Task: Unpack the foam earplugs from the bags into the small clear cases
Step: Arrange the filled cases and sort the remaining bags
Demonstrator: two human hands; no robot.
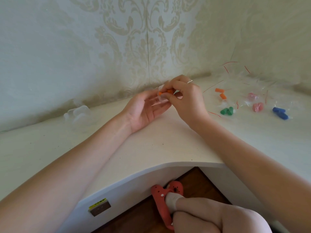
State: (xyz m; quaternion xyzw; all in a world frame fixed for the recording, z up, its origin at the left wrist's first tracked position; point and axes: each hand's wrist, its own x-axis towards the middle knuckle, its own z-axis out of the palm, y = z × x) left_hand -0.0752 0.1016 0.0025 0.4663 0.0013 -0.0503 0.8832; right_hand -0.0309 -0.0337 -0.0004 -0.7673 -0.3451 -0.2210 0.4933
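Above the white desk (151,142), my left hand (146,108) is palm up and holds a small clear case (160,99) on its fingers. My right hand (185,96) pinches orange foam earplugs (165,92) right at the top of that case. To the right lie clear bags with red seal lines (262,84) holding earplugs: an orange pair (221,93), a green pair (227,111), pink ones (257,106) and a blue pair (281,113). Several clear cases (79,113) are stacked at the left by the wall.
Patterned wallpaper (151,39) closes the desk's back corner. The desk's curved front edge (168,165) runs below my forearms. Under it are a wooden floor, my knee and a foot in a red slipper (161,199).
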